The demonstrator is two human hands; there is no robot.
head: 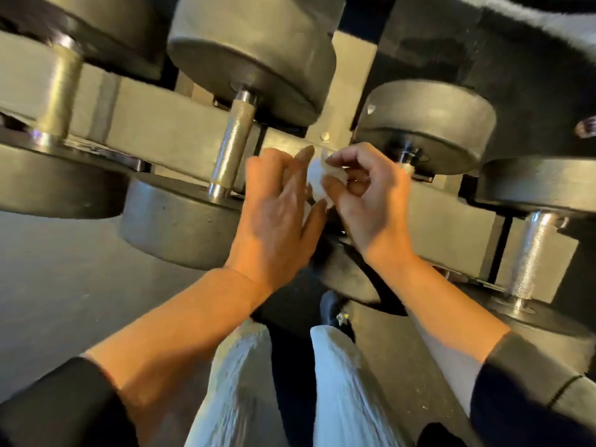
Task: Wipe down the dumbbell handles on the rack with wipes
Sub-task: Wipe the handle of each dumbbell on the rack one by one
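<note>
A small white wipe (pixel 317 182) sits bunched between my two hands at the middle of the view. My right hand (pixel 371 201) pinches it with thumb and curled fingers. My left hand (pixel 280 211) has its fingers stretched out and touches the wipe's left side. Just left of the hands stands a dumbbell with a knurled steel handle (pixel 230 146) between two grey round heads. Another knurled handle (pixel 532 256) shows at the right, and a third handle (pixel 63 91) at the far left. A dumbbell directly behind my hands is mostly hidden.
The dumbbells lie on a beige rack rail (pixel 154 124) in two tiers, with big grey heads (pixel 254 50) overhead. Grey floor (pixel 64 269) spreads at the lower left. My pale trouser legs (pixel 338 382) and a dark shoe (pixel 332 309) are below the hands.
</note>
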